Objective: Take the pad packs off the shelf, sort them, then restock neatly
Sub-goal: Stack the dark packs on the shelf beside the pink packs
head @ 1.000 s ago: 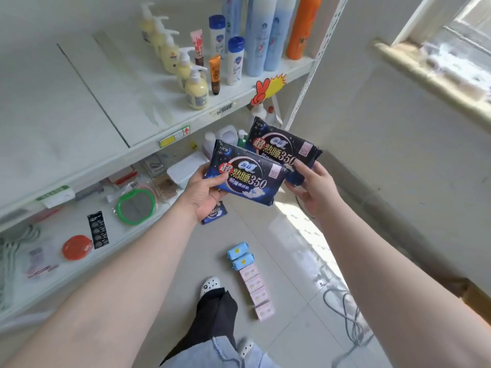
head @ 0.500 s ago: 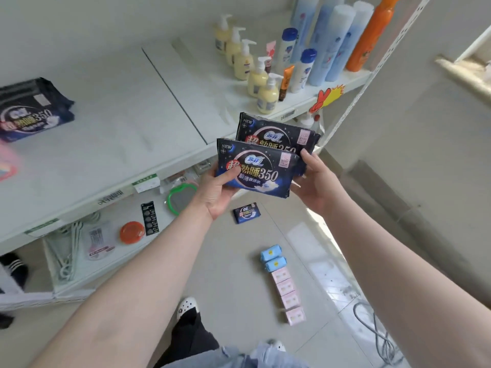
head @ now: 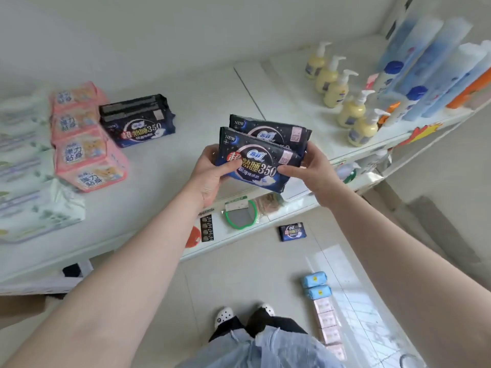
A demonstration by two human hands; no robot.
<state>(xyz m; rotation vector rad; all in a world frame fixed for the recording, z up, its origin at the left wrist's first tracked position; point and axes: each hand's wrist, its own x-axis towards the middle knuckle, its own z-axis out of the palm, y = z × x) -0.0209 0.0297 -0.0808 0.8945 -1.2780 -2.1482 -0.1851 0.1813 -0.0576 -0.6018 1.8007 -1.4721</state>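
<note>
Two dark navy pad packs [head: 261, 155], stacked and fanned, are held between my hands above the white shelf [head: 170, 144]. My left hand [head: 208, 176] grips their left edge and my right hand [head: 314, 172] grips the right edge. On the shelf to the left lies a stack of matching navy packs [head: 138, 120], beside several pink packs [head: 85, 144] and pale green-white packs [head: 29, 181]. One navy pack [head: 293, 231] lies on the floor. Two blue packs [head: 316, 285] and a row of pink packs [head: 329, 328] lie on the floor at the right.
Yellow pump bottles [head: 342, 94] and tall blue bottles [head: 430, 65] stand at the shelf's right end. The lower shelf holds a green-rimmed mirror [head: 240, 217] and small items. My feet [head: 244, 314] stand on the tiled floor below. A wall rises at the right.
The view has swung left, bringing the pink, green-white and navy packs on the shelf into sight. Both hands have carried the two navy packs left over the shelf, now closer together.
</note>
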